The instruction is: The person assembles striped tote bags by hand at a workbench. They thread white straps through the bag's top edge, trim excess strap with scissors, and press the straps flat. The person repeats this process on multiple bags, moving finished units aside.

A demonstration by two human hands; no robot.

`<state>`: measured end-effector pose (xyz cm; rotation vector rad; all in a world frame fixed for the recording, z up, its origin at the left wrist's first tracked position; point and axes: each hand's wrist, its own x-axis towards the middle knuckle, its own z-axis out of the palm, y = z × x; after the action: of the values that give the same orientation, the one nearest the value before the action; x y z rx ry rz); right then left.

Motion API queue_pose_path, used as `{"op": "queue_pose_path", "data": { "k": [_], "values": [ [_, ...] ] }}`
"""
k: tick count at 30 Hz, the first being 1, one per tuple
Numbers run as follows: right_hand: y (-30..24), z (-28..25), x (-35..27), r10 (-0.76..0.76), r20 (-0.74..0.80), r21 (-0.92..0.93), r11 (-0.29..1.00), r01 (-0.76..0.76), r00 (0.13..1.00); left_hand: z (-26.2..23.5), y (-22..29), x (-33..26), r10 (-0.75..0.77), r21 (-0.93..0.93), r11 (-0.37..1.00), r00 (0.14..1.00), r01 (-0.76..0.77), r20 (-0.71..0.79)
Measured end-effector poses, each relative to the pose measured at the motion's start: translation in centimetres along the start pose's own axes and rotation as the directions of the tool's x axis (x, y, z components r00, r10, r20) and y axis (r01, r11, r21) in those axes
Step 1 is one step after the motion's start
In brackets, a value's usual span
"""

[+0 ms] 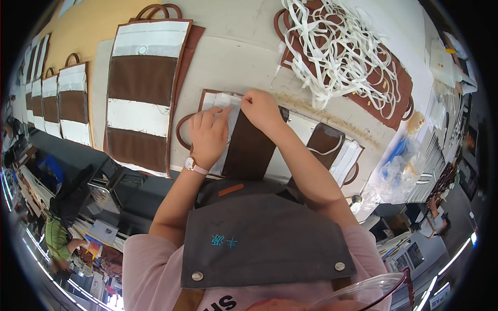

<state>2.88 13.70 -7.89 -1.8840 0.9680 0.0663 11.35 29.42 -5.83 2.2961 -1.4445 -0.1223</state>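
In front of me on the table lies a bag panel (251, 142) with brown and white bands. Brown loop handles stand out at both its ends. My left hand (209, 133), with a watch (190, 163) on its wrist, rests on the white band at the panel's left end, fingers stretched out. Curled closed, my right hand (261, 110) sits at the far edge of the panel, close to the left fingertips. What its fingers hold, if anything, is hidden. A thin white strip (328, 152) lies loose across the brown band farther right.
A tangled heap of white strips (340, 49) covers brown bag pieces (381, 101) at the far right. A stack of similar panels (141, 78) lies to the left, with further panels (73, 96) beyond. Clear plastic (399, 179) lies by the right edge.
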Motion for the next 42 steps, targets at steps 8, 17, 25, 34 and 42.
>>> {"op": "queue_pose_path", "data": {
  "k": [8, 17, 25, 34, 42],
  "values": [
    [0.2, 0.0, 0.0, -0.008, 0.01, -0.002, 1.0, 0.008, 1.0, 0.5, 0.9, -0.3, 0.053, 0.124, 0.99, 0.997, -0.06, 0.058],
    [0.1, -0.1, 0.1, -0.008, 0.01, -0.004, 1.0, 0.008, 1.0, 1.0, 0.2, 0.1, 0.053, 0.16, 0.984, 0.991, -0.072, 0.12],
    [-0.1, 0.2, 0.1, -0.019, -0.023, -0.048, 0.999, 0.018, 1.0, 1.2, -0.1, 0.2, 0.05, 0.197, 0.977, 0.984, -0.085, 0.173],
    [-0.1, 0.5, -0.2, -0.071, -0.046, -0.098, 0.993, 0.066, 0.996, 1.4, -0.2, 0.1, 0.051, 0.218, 0.972, 0.984, -0.089, 0.172],
    [-0.2, 0.7, -0.3, -0.07, -0.056, -0.153, 0.986, 0.06, 0.996, 1.5, -0.4, 0.3, 0.047, 0.217, 0.972, 0.982, -0.087, 0.181]
  ]
}}
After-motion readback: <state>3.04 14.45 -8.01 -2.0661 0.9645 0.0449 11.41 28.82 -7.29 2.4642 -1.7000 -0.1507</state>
